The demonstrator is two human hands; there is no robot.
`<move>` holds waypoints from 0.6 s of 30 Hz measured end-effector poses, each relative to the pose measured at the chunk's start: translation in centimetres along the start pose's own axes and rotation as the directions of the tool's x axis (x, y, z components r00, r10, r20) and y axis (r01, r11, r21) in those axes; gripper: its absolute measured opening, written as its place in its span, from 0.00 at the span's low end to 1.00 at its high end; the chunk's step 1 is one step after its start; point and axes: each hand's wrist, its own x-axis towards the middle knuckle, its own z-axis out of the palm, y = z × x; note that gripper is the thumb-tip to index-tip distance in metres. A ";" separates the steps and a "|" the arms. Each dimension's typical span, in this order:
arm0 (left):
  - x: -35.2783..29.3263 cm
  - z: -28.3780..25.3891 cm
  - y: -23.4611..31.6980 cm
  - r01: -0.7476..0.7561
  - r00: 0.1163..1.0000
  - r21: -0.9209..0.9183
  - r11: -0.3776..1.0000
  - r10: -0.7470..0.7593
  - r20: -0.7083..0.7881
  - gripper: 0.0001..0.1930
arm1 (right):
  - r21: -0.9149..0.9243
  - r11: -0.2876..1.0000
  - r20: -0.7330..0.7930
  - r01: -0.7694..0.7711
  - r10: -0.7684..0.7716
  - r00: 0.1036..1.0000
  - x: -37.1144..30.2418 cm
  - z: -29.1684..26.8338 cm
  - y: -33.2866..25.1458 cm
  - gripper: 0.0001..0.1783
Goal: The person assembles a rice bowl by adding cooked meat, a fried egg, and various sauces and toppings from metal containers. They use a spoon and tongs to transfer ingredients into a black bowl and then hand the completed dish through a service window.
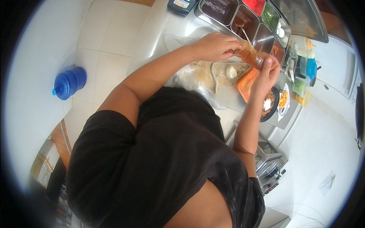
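- The left end of a shiny, see-through orange-brown film (249,57) is pinched between the curled fingers and thumb of the left hand (217,47).
- Its right end is gripped between the thumb and fingers of the right hand (268,71).
- The film is stretched between the two hands, over the counter (159,41), just beside a divided metal tray; whether anything is wrapped inside it cannot be told.
- Below the film, partly hidden by the right hand, an orange tray (243,84) is seen.
- To the left of that, crumpled clear plastic (190,76) is spread, with a small white cup (230,72) placed near it.
- Beyond the right forearm, a black plate (274,111) of food is set beside a foil-lined dish (283,102) with yellow food.
- Past the hands, the divided metal tray (228,29) is filled with sauces, red and green foods and white eggs (280,31); a spoon (245,33) is rested in one section.
- Farther off, a blue water jug (70,83) is seen lying on the floor (110,30).
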 end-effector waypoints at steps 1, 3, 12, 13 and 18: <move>0.0 0.0 0.0 -0.004 1.000 0.001 1.000 0.004 0.005 0.15 | 0.014 1.000 0.004 0.011 -0.011 1.000 0.0 0.0 0.0 0.11; 0.0 0.0 0.0 -0.009 1.000 0.003 1.000 0.009 0.015 0.16 | 0.030 1.000 -0.004 -0.004 0.004 1.000 0.0 0.0 -0.1 0.11; -0.1 -0.3 0.1 0.012 0.999 -0.004 1.000 -0.012 0.034 0.16 | -0.041 0.999 -0.004 0.008 -0.009 1.000 -0.1 0.1 0.0 0.12; -0.1 -0.3 0.1 0.004 1.000 0.000 1.000 -0.004 0.024 0.16 | -0.031 0.999 0.000 0.008 -0.008 1.000 -0.1 0.1 0.0 0.12; 0.0 0.0 -0.2 -0.014 1.000 0.013 1.000 0.014 0.013 0.16 | 0.037 0.999 0.012 -0.013 0.012 1.000 -0.2 0.2 0.0 0.11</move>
